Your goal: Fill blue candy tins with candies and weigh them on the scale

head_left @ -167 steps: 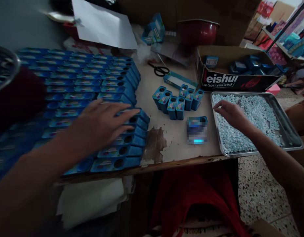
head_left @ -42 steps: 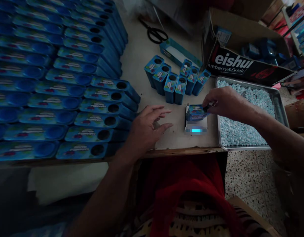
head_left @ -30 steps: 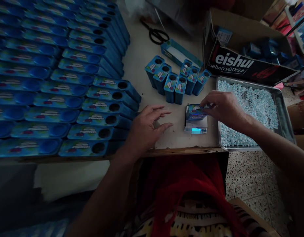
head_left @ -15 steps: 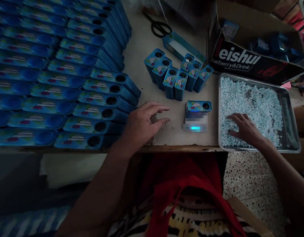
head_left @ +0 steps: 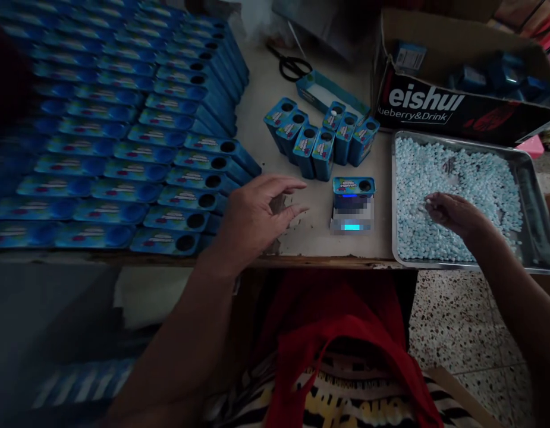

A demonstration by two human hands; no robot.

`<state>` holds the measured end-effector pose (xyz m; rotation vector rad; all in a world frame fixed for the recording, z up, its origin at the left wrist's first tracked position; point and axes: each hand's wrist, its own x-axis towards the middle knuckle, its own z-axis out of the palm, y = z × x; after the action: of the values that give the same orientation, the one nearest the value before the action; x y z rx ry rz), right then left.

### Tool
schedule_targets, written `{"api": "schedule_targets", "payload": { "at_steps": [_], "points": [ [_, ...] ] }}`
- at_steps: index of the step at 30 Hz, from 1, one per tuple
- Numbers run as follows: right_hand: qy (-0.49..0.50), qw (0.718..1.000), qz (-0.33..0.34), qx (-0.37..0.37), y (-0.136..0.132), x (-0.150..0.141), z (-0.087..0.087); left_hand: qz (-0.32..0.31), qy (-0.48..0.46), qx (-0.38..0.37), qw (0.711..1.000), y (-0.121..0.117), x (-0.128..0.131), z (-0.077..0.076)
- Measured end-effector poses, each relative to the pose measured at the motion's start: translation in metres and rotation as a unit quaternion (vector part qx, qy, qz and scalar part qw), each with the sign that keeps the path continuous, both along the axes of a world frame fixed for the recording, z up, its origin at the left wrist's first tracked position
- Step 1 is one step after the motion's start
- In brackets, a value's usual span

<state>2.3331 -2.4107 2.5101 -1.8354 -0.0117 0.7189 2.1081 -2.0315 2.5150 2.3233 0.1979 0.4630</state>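
Observation:
A blue tin [head_left: 354,191] with a round hole in its top stands on a small scale [head_left: 351,221] with a lit display. My right hand [head_left: 448,212] hovers over the metal tray [head_left: 540,235] of pale blue candies [head_left: 462,178], fingers pinched on a few candies. My left hand [head_left: 254,215] rests on the table [head_left: 261,101] beside the scale, fingers loosely spread, holding nothing. Several upright blue tins [head_left: 319,139] stand just behind the scale.
Rows of flat blue tins [head_left: 123,131] cover the table's left half. Black scissors [head_left: 295,65] and an open tin lid [head_left: 326,95] lie at the back. A cardboard box [head_left: 439,107] with more tins sits behind the tray. Speckled floor lies below right.
My right hand let go of the tin on the scale, moved into the candy tray and has pinched up some candies. My left hand has stayed put.

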Motion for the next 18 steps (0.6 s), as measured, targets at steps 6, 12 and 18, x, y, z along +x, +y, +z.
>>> {"api": "schedule_targets", "payload": {
  "at_steps": [6, 12, 18],
  "points": [
    [0.002, 0.994, 0.069, 0.088, 0.050, -0.013, 0.029, -0.029, -0.037, 0.063, 0.997, -0.023, 0.034, -0.003],
    [0.084, 0.974, 0.059, 0.201, 0.097, 0.000, 0.056, -0.142, 0.106, 0.199, 0.964, -0.072, 0.081, 0.023],
    [0.110, 0.957, 0.073, 0.259, 0.111, 0.010, 0.037, 0.041, 0.037, 0.232, 0.971, 0.025, 0.078, 0.104]
  ]
}}
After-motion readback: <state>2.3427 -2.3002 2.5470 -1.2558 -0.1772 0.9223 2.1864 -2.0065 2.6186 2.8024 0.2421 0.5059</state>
